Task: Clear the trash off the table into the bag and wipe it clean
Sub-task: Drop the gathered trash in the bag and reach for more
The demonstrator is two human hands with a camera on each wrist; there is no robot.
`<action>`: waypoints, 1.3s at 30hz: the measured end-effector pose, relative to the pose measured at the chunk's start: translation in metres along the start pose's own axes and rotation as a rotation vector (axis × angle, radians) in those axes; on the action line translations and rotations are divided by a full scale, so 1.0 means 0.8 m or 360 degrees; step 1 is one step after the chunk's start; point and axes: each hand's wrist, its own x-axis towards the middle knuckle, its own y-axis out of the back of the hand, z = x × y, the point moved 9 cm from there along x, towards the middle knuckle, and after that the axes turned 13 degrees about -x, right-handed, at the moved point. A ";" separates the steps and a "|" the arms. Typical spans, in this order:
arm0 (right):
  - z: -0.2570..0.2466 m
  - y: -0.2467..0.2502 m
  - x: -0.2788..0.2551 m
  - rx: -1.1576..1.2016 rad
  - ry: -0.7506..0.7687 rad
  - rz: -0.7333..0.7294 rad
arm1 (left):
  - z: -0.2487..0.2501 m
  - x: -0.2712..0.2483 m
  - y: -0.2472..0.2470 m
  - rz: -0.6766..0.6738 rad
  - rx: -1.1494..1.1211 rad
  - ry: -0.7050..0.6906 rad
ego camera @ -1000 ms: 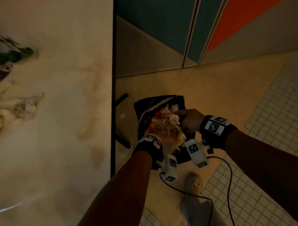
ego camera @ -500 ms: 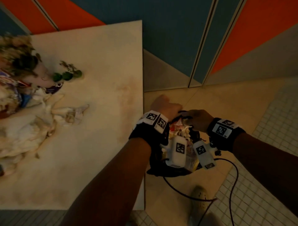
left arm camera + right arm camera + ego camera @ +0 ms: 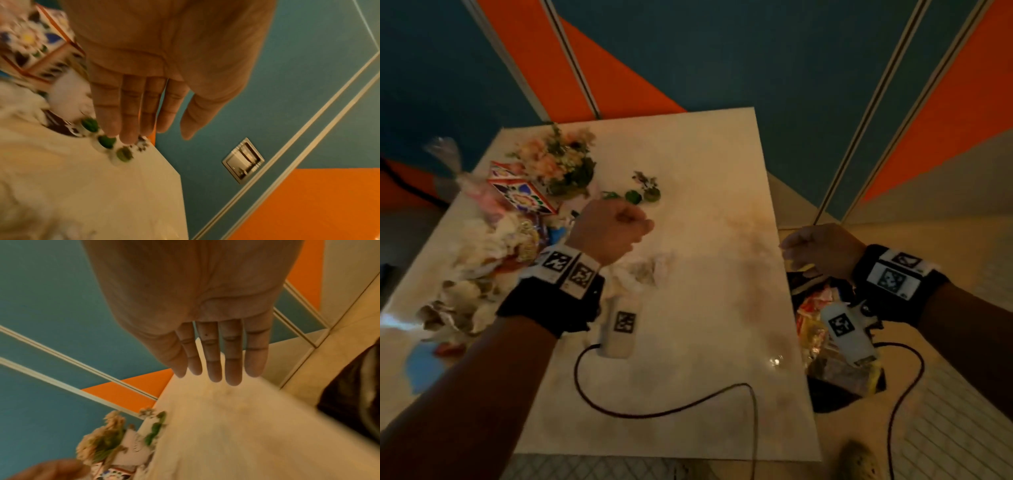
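A pale stained table (image 3: 705, 342) carries a heap of crumpled paper and wrappers (image 3: 482, 267) on its left side, and one crumpled tissue (image 3: 643, 270) lies nearer the middle. My left hand (image 3: 613, 229) hovers over the table beside the heap. In the left wrist view its fingers (image 3: 127, 113) hang straight and hold nothing, just above some green leaves (image 3: 106, 142). The dark trash bag (image 3: 835, 387), stuffed with wrappers, hangs off the table's right edge. My right hand (image 3: 822, 250) is above it, with straight empty fingers (image 3: 213, 353).
A flower bunch (image 3: 561, 164) and a patterned box (image 3: 520, 192) stand at the table's far left, with a clear plastic bag (image 3: 445, 154) behind them. Teal and orange wall panels (image 3: 756, 61) rise beyond the table. My shoe (image 3: 859, 462) is on the tiled floor, and cables trail from both wrists.
My left hand left the bag and swung left over the table toward the trash heap. My right hand let go of the bag's rim and rose. The view turned from the bag to the table.
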 end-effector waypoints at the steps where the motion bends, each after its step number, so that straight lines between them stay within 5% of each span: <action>1: -0.021 -0.011 -0.003 0.0013 0.0029 0.0019 | -0.012 0.003 0.028 0.0024 -0.0030 0.0032; 8: -0.153 -0.104 -0.005 -0.0120 0.0153 -0.0059 | -0.075 0.011 0.158 0.0171 -0.0071 0.0226; 15: -0.201 -0.199 0.023 -0.0653 0.0185 -0.0244 | -0.141 -0.006 0.139 -0.0304 0.0756 0.0202; 21: -0.216 -0.258 0.047 -0.1010 0.0240 -0.0262 | -0.201 -0.019 0.126 -0.0473 0.1252 0.0197; 26: -0.230 -0.305 0.060 -0.1251 0.0210 -0.0384 | -0.228 -0.012 0.104 -0.0443 0.1197 0.0298; 31: -0.225 -0.329 0.071 -0.1372 0.0172 -0.0412 | -0.225 -0.011 0.088 -0.0469 0.1259 0.0110; 39: -0.234 -0.334 0.080 -0.1580 0.0237 -0.0360 | -0.214 -0.003 0.129 -0.0212 0.0803 0.0033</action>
